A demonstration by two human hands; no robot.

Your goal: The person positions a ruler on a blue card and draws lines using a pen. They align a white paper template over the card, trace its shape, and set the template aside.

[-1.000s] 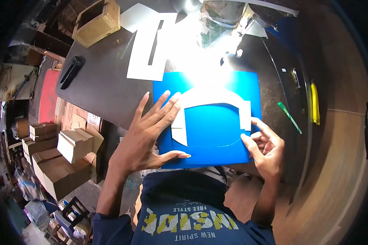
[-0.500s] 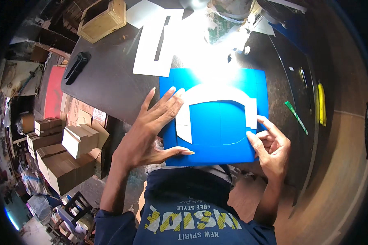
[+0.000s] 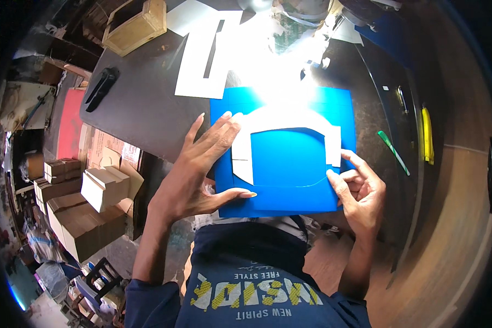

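Note:
A blue sheet point(image 3: 290, 158) lies at the table's near edge, with a white arch-shaped cut-out point(image 3: 243, 156) flat on top. Its upper part is washed out by glare. A thin curved line crosses the blue below the arch. My left hand point(image 3: 197, 169) is spread, fingertips on the arch's left side and thumb on the sheet's lower left. At the right edge, my right hand point(image 3: 363, 191) has its thumb on the blue near the arch's right leg and its index finger beside that leg. The other fingers curl in, and the hand pinches the sheet there.
A white card with a slot point(image 3: 194, 65) lies beyond the sheet. A black stapler-like tool point(image 3: 102, 89) and a wooden box point(image 3: 134, 30) are at left. Right are a green-and-white cutter-like stick point(image 3: 393, 152) and a yellow one point(image 3: 426, 136). Cardboard boxes point(image 3: 87, 218) are stacked lower left.
The whole view has shifted slightly, so everything sits a little higher and further left. Both hands keep nearly the same places on the sheet. A small blue flap near the right thumb no longer shows.

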